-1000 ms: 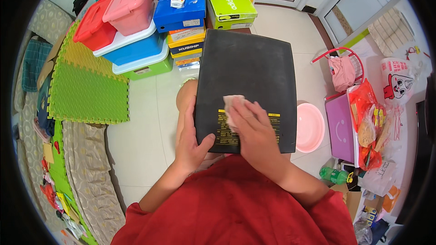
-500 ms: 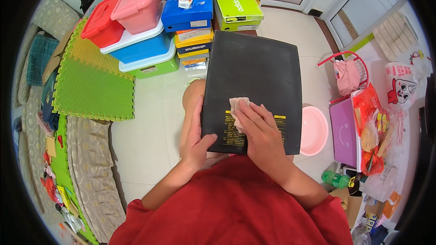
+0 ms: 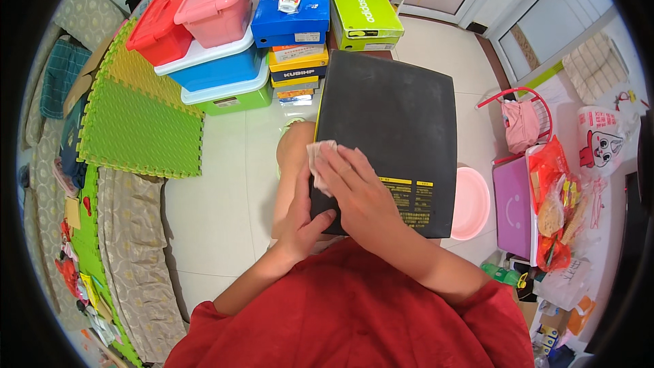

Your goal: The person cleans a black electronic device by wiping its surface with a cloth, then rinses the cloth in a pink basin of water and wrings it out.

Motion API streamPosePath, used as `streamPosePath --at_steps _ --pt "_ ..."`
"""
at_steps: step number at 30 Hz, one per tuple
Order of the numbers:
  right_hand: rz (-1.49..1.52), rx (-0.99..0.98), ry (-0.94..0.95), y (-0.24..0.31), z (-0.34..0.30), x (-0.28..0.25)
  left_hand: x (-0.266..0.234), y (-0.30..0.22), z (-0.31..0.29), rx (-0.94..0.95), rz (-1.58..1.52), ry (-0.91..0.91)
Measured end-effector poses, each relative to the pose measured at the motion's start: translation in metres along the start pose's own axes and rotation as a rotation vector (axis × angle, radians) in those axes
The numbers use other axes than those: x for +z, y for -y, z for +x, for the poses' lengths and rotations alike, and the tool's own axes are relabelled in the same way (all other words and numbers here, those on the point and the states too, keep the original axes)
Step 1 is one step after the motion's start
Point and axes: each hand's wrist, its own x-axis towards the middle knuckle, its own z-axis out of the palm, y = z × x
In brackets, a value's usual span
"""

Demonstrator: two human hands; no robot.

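A black box (image 3: 388,112) with yellow print near its lower edge rests across my lap. My left hand (image 3: 300,226) grips its lower left side, the thumb on the top face and the other fingers down along the side. Under the fingers of my right hand (image 3: 354,187) is a crumpled pale pink cloth (image 3: 319,158), pressed against the box's left edge. The right hand covers part of the yellow print. Faint pale smudges show on the upper part of the black face.
Beyond the box stand stacked storage bins (image 3: 218,71), a blue shoebox (image 3: 289,17) and a green shoebox (image 3: 366,13). A pink basin (image 3: 471,204) sits on the floor to the right, near a purple bin (image 3: 512,208). Green foam mats (image 3: 146,133) lean at left.
My right hand has slid the cloth leftward across the box to its left edge, uncovering print on the right. My left hand keeps its hold. The view has shifted slightly.
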Motion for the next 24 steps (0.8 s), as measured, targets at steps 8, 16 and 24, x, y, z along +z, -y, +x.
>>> streamPosePath --at_steps 8,16,24 --pt "0.043 0.025 0.037 -0.009 0.01 -0.006 -0.006 0.006 0.008 -0.055 -0.113 -0.037" --pt "0.02 0.031 0.014 -0.004 0.001 0.0 -0.016 0.022 0.011 -0.037 0.077 0.015" --pt "0.028 0.066 -0.076 -0.021 0.014 0.005 -0.018 0.016 0.02 0.039 0.173 0.089"
